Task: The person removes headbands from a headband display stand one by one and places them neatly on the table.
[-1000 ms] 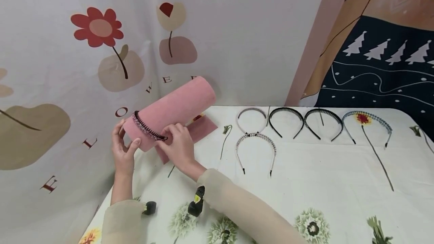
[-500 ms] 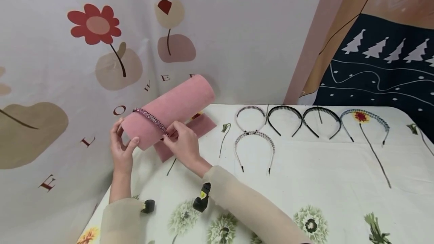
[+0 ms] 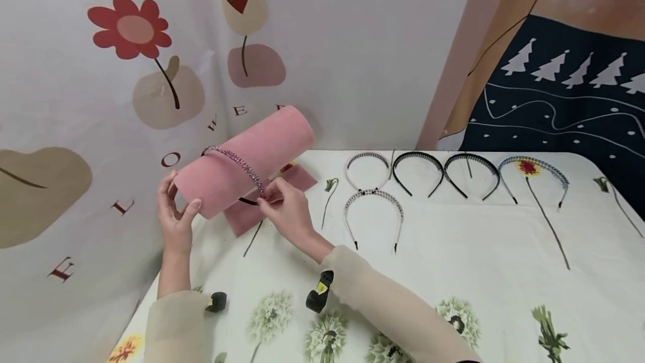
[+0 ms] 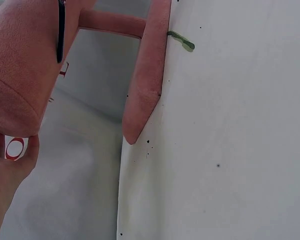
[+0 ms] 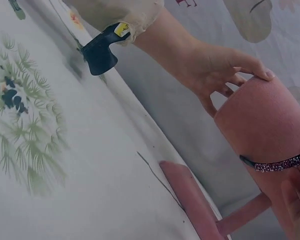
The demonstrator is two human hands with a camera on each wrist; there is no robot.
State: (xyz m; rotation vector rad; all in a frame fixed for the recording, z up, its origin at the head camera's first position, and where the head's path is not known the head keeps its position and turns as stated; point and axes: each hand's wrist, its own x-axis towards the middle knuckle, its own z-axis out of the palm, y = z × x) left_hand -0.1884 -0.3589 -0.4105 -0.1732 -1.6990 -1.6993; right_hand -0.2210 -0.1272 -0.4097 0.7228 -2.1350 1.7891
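A pink velvet headband display stand [image 3: 272, 136], with a padded roll on a flat base [image 4: 147, 75], stands at the table's left side. Around the roll sits a glittery purple-pink headband [image 3: 237, 160] with dark ends. My left hand [image 3: 175, 223] steadies the roll's near end, thumb on one side and fingers on the other. Between thumb and fingertips, my right hand [image 3: 289, 214] pinches the headband by its lower right end. In the right wrist view, the glittery band [image 5: 282, 165] crosses the roll, partly covered by the right fingers.
Right of the stand, several headbands lie on the white flowered tablecloth [image 3: 453, 240]: a pink one [image 3: 347, 170], two black ones [image 3: 418, 154], a blue one [image 3: 549, 164] and a pale one [image 3: 400, 212]. A printed curtain [image 3: 353, 43] hangs close behind the stand.
The right hand has drawn the headband along the roll, away from the left hand, and the band has turned so its glittery face shows. The left hand keeps its hold on the roll's end.
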